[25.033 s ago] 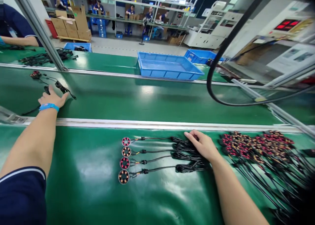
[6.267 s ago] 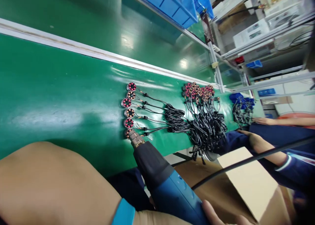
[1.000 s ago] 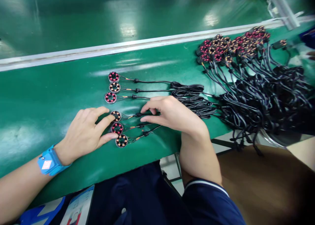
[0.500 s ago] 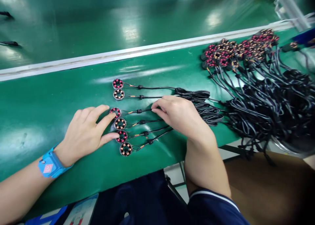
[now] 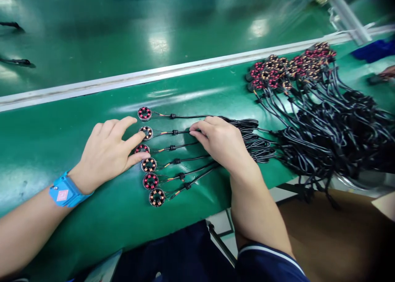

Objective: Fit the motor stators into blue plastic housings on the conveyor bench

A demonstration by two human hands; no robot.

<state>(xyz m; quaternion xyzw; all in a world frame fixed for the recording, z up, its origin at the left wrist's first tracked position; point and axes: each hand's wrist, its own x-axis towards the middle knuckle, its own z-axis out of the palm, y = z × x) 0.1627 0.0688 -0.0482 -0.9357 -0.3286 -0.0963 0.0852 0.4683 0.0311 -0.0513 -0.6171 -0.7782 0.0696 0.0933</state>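
My left hand (image 5: 106, 154) has its fingers spread, palm down. Its index fingertip touches a copper-wound motor stator (image 5: 148, 132), and the thumb lies over the edge of a red-wound stator (image 5: 140, 149) just below. My right hand (image 5: 224, 140) is pinching the black cable (image 5: 182, 132) leading from that copper-wound stator. These stators belong to a column of several, red and copper alternating, with a red-wound one (image 5: 144, 113) at the top and a copper-wound one (image 5: 156, 197) at the bottom. Each has thin wires running right to a black cable.
Coiled black cables (image 5: 257, 148) lie beyond my right hand. To the right is a large pile of stators (image 5: 273, 74) with tangled cables (image 5: 327, 129). Another person's hand (image 5: 388, 73) shows at the right edge. A white strip (image 5: 129, 77) crosses the green table (image 5: 77, 121).
My left hand has moved up the column from a red-wound stator to the copper-wound one above, which now sits apart from the top stator. My right hand now pinches that stator's cable.
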